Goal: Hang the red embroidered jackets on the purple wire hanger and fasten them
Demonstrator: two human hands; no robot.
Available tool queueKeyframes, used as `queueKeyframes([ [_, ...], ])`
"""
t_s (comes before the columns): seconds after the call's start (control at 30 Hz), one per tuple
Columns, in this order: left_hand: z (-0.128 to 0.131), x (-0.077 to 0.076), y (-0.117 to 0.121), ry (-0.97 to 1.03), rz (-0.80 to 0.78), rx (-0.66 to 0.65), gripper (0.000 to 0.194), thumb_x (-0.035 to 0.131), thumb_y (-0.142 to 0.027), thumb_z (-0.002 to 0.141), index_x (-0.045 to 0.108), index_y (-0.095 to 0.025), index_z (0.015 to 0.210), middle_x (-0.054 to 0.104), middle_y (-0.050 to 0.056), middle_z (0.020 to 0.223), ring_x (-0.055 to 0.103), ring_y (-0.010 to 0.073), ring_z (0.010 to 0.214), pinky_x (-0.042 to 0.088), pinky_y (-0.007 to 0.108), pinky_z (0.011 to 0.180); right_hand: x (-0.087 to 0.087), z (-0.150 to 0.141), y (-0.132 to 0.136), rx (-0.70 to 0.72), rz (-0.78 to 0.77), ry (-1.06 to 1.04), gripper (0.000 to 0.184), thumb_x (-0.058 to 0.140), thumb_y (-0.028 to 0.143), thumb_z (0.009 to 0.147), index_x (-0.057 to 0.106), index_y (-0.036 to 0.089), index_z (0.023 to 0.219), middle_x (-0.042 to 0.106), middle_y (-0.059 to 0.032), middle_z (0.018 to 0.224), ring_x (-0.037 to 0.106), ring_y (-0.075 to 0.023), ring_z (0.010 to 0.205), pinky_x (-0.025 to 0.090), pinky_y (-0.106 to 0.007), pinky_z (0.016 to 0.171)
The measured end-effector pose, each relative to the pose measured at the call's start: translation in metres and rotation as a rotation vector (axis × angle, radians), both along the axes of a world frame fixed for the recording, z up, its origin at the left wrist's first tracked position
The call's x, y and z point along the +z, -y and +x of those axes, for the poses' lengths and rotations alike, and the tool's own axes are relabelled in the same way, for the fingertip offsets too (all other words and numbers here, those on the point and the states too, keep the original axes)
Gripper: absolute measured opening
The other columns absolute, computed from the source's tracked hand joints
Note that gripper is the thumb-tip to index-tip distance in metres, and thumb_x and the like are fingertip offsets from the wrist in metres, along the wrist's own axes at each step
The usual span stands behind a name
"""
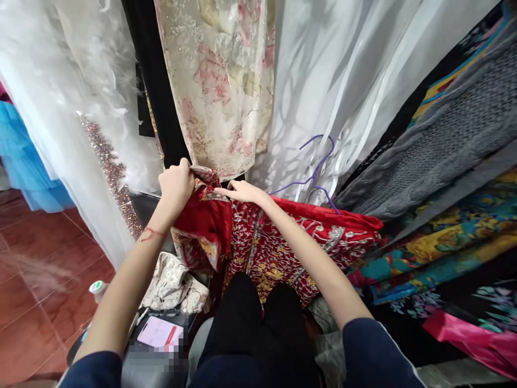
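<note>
A red embroidered garment with silver and gold patterns hangs in front of my knees, its plain red edge along the top. My left hand is closed on a gathered end of it, at the garment's upper left. Close by on the right, my right hand grips the same bunched cloth, its index finger stretched along it. A purple wire hanger rises behind the garment's top edge, right of my right hand. Its lower part is hidden by the cloth.
Behind hang a cream floral cloth, white sheer fabric and a grey knit. White feathery dresses hang left above the red tiled floor. A phone and a dotted cloth lie beside my left leg.
</note>
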State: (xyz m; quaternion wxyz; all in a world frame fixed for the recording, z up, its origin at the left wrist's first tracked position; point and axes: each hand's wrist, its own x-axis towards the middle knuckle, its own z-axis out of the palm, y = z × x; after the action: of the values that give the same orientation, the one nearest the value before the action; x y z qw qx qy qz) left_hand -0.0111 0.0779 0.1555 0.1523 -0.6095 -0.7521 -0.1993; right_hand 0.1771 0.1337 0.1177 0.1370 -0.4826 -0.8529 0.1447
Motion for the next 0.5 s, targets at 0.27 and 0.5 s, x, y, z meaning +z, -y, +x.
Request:
queueKeyframes([
  [0.27,0.035,0.014,-0.068,0.165,-0.164,-0.188,0.031,0.044,-0.020,0.082,0.069,-0.006,0.094,0.071,0.024,0.103,0.066,0.0302,0.098,0.048,0.032,0.080,0.000,0.004,0.034,-0.055,-0.090,0.006,0.070,0.074,0.056,0.077,0.061,0.006,0.123,0.069,-0.0199,0.122,0.068,-0.0280,0.105,0.052,-0.030,0.085],
  [0.5,0.074,-0.017,-0.060,0.508,-0.079,-0.445,0.032,0.058,-0.036,0.084,0.058,-0.011,0.105,0.070,0.015,0.097,0.066,0.0242,0.089,0.050,0.035,0.081,0.001,0.026,0.016,-0.230,0.051,0.050,0.025,0.054,0.019,0.091,0.069,0.015,0.110,0.074,-0.0133,0.110,0.070,-0.0215,0.102,0.051,-0.025,0.085],
])
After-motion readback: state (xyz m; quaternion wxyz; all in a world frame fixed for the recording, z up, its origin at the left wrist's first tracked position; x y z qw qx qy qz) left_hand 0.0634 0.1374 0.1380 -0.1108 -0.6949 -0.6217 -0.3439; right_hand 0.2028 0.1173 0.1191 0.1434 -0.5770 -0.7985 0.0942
